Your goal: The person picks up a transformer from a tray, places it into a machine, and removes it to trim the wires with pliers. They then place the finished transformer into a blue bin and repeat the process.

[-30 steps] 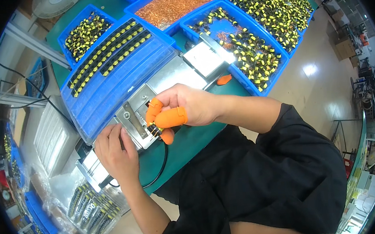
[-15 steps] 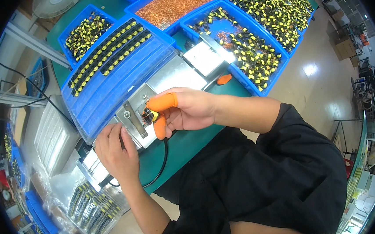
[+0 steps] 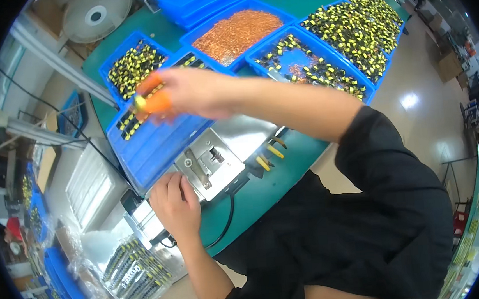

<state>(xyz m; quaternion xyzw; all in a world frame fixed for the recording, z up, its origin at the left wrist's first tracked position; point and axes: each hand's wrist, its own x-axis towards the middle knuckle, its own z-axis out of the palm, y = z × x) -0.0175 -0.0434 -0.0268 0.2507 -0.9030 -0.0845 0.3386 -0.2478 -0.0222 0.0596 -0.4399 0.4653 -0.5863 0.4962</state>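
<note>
My right hand (image 3: pixel 176 95), blurred by motion and wearing orange finger covers, reaches across the blue tray (image 3: pixel 163 147). Pinched between its thumb and finger is a small yellow-and-black wound coil (image 3: pixel 141 104). Beyond the hand, rows of like coils stand in black strips on the tray, partly hidden by my arm. My left hand (image 3: pixel 176 208) rests at the near-left edge of the metal fixture (image 3: pixel 227 170), thumb apart from the fingers, with nothing seen in it. A bar held by a screw and a small dark slot show on the fixture's top.
A blue bin of coils (image 3: pixel 132 68) stands behind the tray. Farther right are a bin of copper-coloured bits (image 3: pixel 236 34) and two more coil bins (image 3: pixel 354 33). Yellow-handled tools (image 3: pixel 268 157) lie beside the fixture. A black cable (image 3: pixel 229 220) loops below it.
My right hand has moved from the fixture's slot up and left over the tray, carrying the coil. The slot is now uncovered. My left hand has stayed by the fixture; the whole view has shifted.
</note>
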